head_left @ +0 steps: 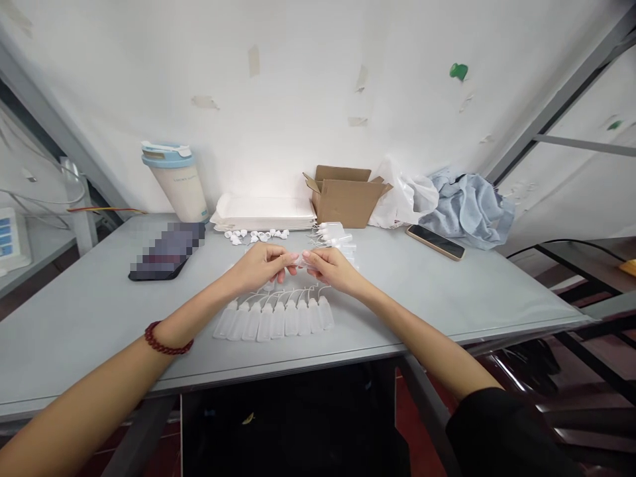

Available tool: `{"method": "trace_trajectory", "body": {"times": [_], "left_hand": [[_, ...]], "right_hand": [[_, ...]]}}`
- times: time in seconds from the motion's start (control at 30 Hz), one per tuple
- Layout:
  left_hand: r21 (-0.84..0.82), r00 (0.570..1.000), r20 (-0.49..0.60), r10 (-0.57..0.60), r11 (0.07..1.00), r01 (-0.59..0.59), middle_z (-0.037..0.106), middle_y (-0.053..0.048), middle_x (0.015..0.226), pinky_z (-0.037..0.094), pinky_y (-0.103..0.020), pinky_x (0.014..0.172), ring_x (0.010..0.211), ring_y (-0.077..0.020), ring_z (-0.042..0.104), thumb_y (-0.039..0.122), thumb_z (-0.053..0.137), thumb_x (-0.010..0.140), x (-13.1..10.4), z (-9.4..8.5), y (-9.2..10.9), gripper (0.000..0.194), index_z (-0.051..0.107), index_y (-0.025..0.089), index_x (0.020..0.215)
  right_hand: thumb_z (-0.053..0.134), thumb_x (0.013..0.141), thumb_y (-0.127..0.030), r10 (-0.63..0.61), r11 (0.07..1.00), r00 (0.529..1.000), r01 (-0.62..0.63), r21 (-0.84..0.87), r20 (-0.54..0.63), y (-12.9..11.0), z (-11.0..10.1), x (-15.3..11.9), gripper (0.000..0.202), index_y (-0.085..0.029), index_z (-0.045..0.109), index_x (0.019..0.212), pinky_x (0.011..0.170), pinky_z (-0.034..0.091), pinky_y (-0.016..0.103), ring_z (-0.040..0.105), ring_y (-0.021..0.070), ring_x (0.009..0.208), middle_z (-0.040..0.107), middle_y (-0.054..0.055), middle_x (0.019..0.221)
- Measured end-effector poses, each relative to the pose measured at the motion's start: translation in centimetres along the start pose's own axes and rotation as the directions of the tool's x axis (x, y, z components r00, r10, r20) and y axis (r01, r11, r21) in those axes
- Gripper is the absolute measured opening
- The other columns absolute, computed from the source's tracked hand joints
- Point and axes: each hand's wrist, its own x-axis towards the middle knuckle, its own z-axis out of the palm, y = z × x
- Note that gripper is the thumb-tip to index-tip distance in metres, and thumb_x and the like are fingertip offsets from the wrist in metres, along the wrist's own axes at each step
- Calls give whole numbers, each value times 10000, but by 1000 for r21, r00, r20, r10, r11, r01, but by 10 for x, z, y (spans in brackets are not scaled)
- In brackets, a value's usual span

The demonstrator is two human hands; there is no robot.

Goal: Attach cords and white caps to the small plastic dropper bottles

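My left hand (263, 266) and my right hand (332, 267) meet above the middle of the table, thumbs and fingertips pinched together. Between them is something small and pale that the fingers mostly hide. Just in front of the hands, several translucent squeeze bottles (279, 319) with thin bent tubes lie side by side in a row. Behind my right hand lie more clear bottles (334, 232), partly covered by it. Small white caps (256, 236) are scattered beyond my left hand.
On the grey table (447, 298) a stack of white sheets or trays (265, 211), an open cardboard box (348, 202), a plastic bag (400, 199) and a blue cloth (470, 209) line the wall. A phone (436, 242) lies right; a tumbler (179, 185) and a blurred dark object (169, 252) are left.
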Motion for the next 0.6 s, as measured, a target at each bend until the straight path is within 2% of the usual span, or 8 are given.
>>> {"method": "trace_trajectory", "body": {"times": [0.1,0.23,0.3,0.4,0.5,0.6], "left_hand": [[48,999,-4,47,998,-47,573,5,552,398,-221,481,509,-120,528,474,530,871,-2,2,2,365,684,150,804],[155,984,-48,174,974,-165,629,-8,661,413,-225,509,549,-124,560,413,535,870,-4,6,3,295,660,149,905],[184,978,-59,201,965,-187,640,-7,679,419,-222,512,546,-119,565,395,536,869,-4,7,3,274,652,152,920],[147,988,-64,138,981,-128,643,-3,666,405,-210,470,516,-113,562,400,530,873,-5,7,5,277,652,157,929],[64,998,-46,45,997,-42,666,-29,708,410,-205,441,529,-118,574,430,517,875,-5,6,8,310,655,154,843],[43,999,-10,-37,998,37,598,-3,541,377,-197,425,440,-93,497,439,520,877,-4,4,9,350,633,152,712]], "right_hand": [[428,867,-647,7,1000,1000,-7,4,2,4,-1,1,547,-161,499,626,436,249,219,318,61,458,390,-39,549],[445,858,-648,49,998,999,-50,48,5,6,-1,2,535,-184,415,592,416,251,218,298,51,424,378,-48,540],[454,859,-637,77,993,997,-77,92,12,6,-1,2,526,-190,397,589,407,256,217,292,49,411,361,-57,532],[457,875,-607,89,987,996,-90,136,11,4,-2,2,506,-189,405,595,403,270,217,306,53,408,350,-61,532],[428,903,-578,59,995,998,-59,80,-4,3,-2,2,506,-186,404,583,423,281,221,318,56,413,364,-56,529],[410,922,-550,3,999,999,-5,-37,-53,2,-2,1,515,-187,380,558,468,301,226,347,63,443,395,-45,518]]}}
